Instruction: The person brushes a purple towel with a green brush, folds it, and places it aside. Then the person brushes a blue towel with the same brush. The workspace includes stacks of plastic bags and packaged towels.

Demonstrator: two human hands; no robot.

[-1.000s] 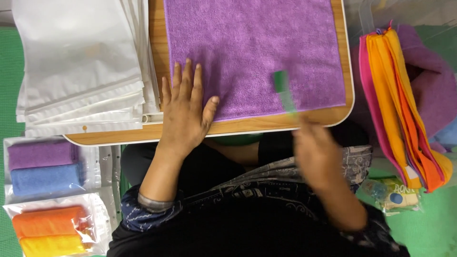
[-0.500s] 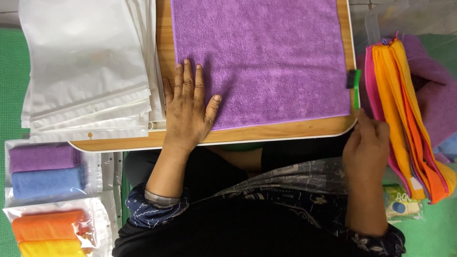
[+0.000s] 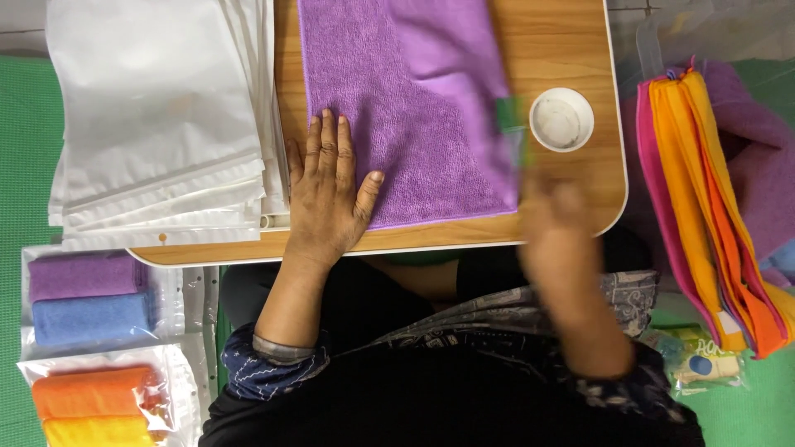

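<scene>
A purple towel (image 3: 397, 108) lies on a small wooden table (image 3: 571, 190), its right part folded over to the left. My left hand (image 3: 330, 192) rests flat on the towel's lower left corner, fingers spread. My right hand (image 3: 556, 219) is blurred at the folded towel's lower right edge; it seems to hold the fold together with a small green object (image 3: 510, 116), but the blur hides the grip.
A white round cup recess (image 3: 561, 119) shows in the table's right side. A stack of white plastic bags (image 3: 157, 124) lies at left. Packed towels (image 3: 87, 298) lie lower left. Orange, yellow and pink cloths (image 3: 704, 199) pile at right.
My right hand came from the right side back over the table and the towel's right part has been folded leftward, uncovering the cup recess. My left hand has stayed put.
</scene>
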